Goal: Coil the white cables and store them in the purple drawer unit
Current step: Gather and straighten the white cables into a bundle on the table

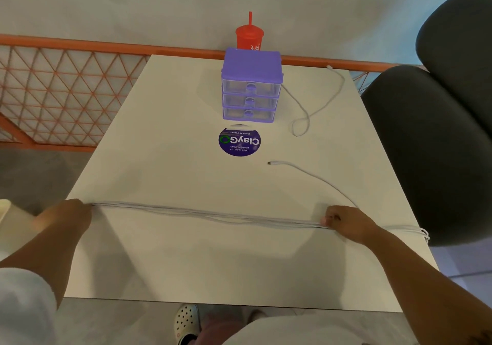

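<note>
A white cable [207, 213], folded into several long strands, is stretched across the white table [165, 259]. My left hand [70, 215] grips its left end at the table's left edge. My right hand [346, 222] pinches the strands near the right edge; loops [422, 231] stick out past it. One free end with a plug [269, 163] trails from my right hand toward the table's middle. A second white cable [316, 105] lies loose at the back right. The purple drawer unit [251, 86] stands at the back centre with all three drawers closed.
A red cup with a straw [249, 37] stands behind the drawer unit. A round purple sticker [239, 142] lies in front of it. Dark grey chairs [436, 145] press close on the right. An orange mesh railing [61, 86] runs behind and left of the table.
</note>
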